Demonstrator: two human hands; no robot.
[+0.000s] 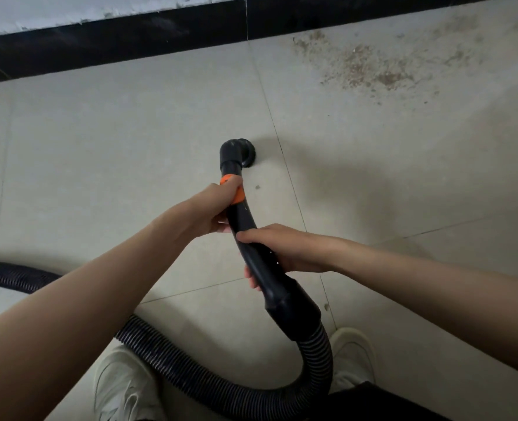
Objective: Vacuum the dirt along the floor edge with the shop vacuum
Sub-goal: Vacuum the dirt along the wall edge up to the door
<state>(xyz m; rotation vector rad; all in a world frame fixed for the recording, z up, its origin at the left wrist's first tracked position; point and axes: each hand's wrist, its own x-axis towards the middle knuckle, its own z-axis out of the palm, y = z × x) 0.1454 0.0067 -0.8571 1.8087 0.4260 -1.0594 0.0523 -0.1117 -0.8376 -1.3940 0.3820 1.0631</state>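
Observation:
The black curved vacuum wand (pixel 245 220) points down at the pale tiled floor, its round nozzle (pixel 241 154) on or just above a tile near a grout line. My left hand (pixel 213 209) grips the wand at its orange collar (pixel 236 192). My right hand (pixel 279 247) grips the wand lower down, just above the thick cuff (pixel 291 305). A patch of brown dirt (pixel 370 68) is scattered on the floor at the upper right, well away from the nozzle, near the black baseboard (pixel 130 41).
The ribbed black hose (pixel 197 372) loops from the cuff round behind my feet and off to the left edge. My two white shoes (pixel 121 387) (pixel 355 357) stand at the bottom. A small dark speck (pixel 257 187) lies beside the wand.

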